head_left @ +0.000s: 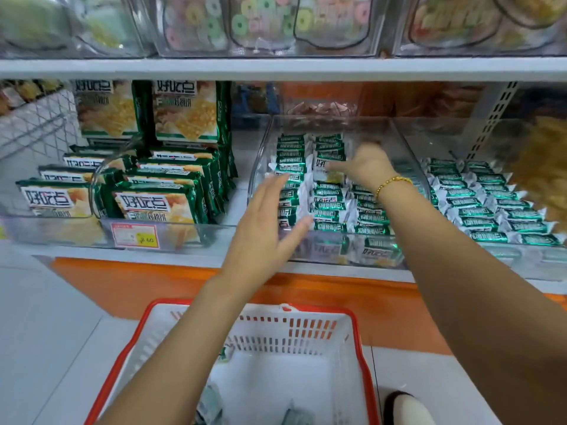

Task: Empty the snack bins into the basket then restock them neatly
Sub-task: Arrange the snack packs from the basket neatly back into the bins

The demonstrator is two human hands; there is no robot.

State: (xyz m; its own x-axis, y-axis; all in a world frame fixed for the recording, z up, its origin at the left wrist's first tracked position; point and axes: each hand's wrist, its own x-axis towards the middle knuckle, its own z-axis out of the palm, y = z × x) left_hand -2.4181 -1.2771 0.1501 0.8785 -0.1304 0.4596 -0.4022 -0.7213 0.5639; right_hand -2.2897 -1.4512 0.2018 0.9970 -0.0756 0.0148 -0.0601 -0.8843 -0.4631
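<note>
Green-wrapped snack packets (pixel 328 210) lie in rows in the middle clear bin (pixel 259 161) on the shelf (pixel 276 69). The left hand (pixel 270 216) is flat with straight fingers, its fingertips against the left row of packets. The right hand (pixel 365 167), a gold bracelet (pixel 392 182) at its wrist, reaches deeper into the same bin with its fingers on one packet; blur hides whether it pinches it. The hands are apart. Below them, a red-rimmed white basket (pixel 357 332) sits on the floor with a few packets inside.
</note>
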